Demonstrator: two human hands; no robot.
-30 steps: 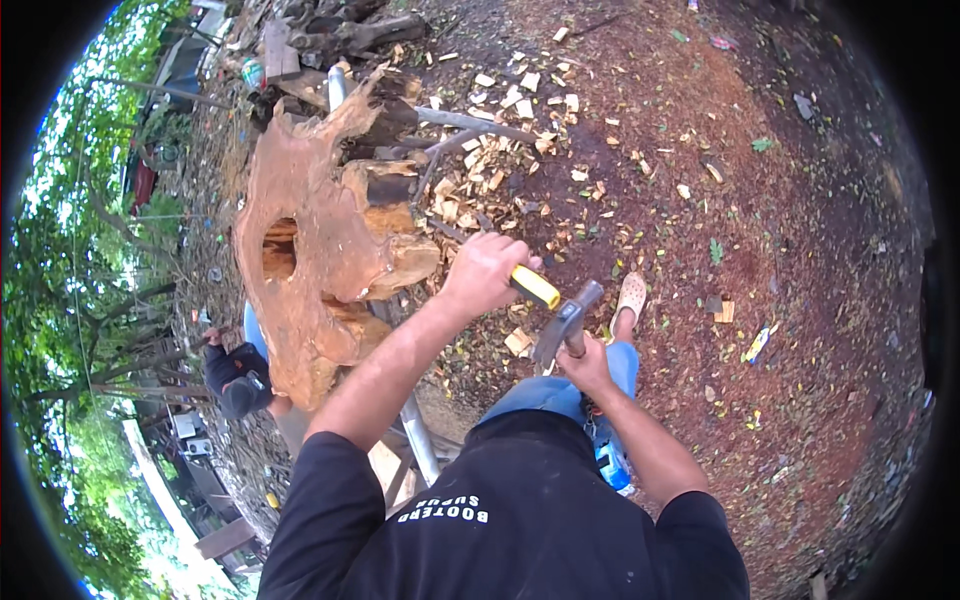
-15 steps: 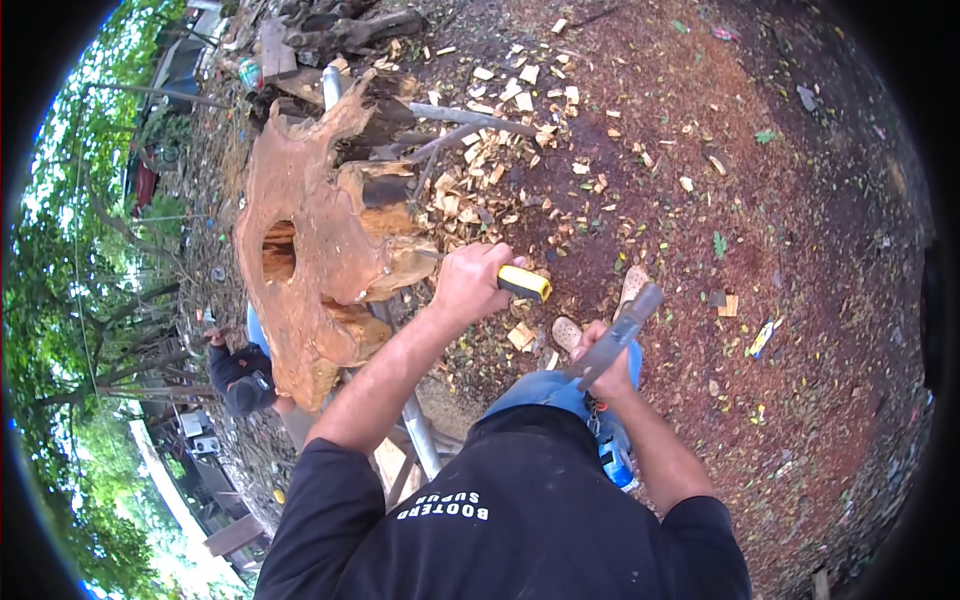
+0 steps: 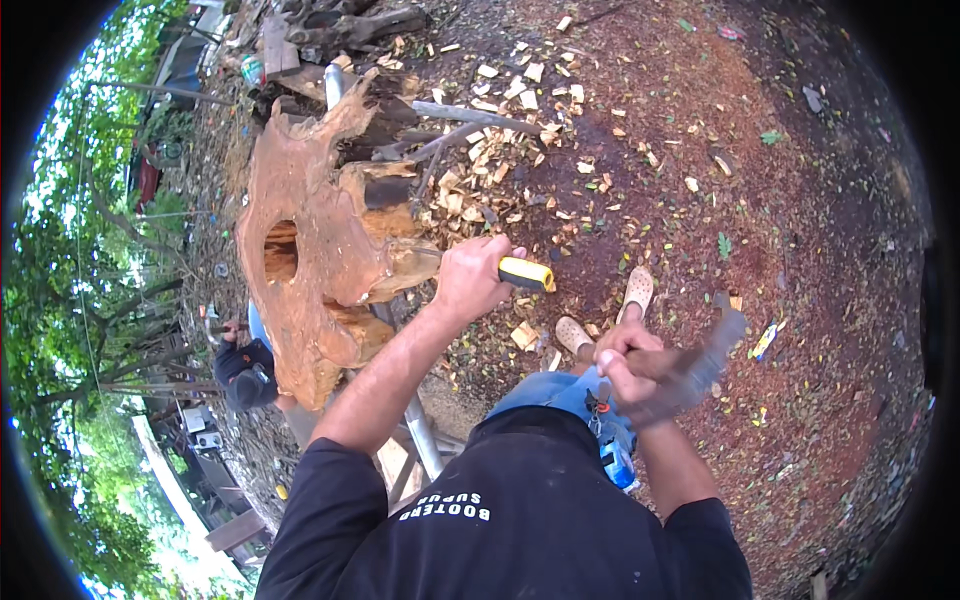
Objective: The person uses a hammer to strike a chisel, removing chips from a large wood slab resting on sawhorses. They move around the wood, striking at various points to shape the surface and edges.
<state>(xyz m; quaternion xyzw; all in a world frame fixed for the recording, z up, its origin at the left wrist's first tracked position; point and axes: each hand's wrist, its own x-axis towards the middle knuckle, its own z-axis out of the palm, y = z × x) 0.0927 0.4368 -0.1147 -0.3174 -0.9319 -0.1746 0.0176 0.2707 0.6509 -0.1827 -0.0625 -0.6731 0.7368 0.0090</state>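
My left hand [image 3: 470, 282] is closed round a chisel [image 3: 526, 274] with a yellow and black handle. The chisel's thin shank points left to the jagged edge of a big carved wood slab [image 3: 325, 205]; my fist hides part of it. That slab is reddish brown, with an oval hole through it and a rough, split right side. Low on the right, by my thigh, my right hand [image 3: 628, 372] grips a hammer-like tool [image 3: 655, 364] with a brown handle. Motion smears its grey metal part, so its exact shape is unclear.
Pale wood chips [image 3: 470, 195] litter the dirt beyond my hands. Metal pipes [image 3: 422, 440] stand under the slab. Another person [image 3: 245, 375] is low behind the slab's left side. Logs [image 3: 350, 30] lie at the far left. A blue tape measure [image 3: 617, 464] hangs at my waist.
My right hand has turned, and the hammer-like tool has swung outward to the right, away from the chisel. My left hand and the chisel have hardly moved.
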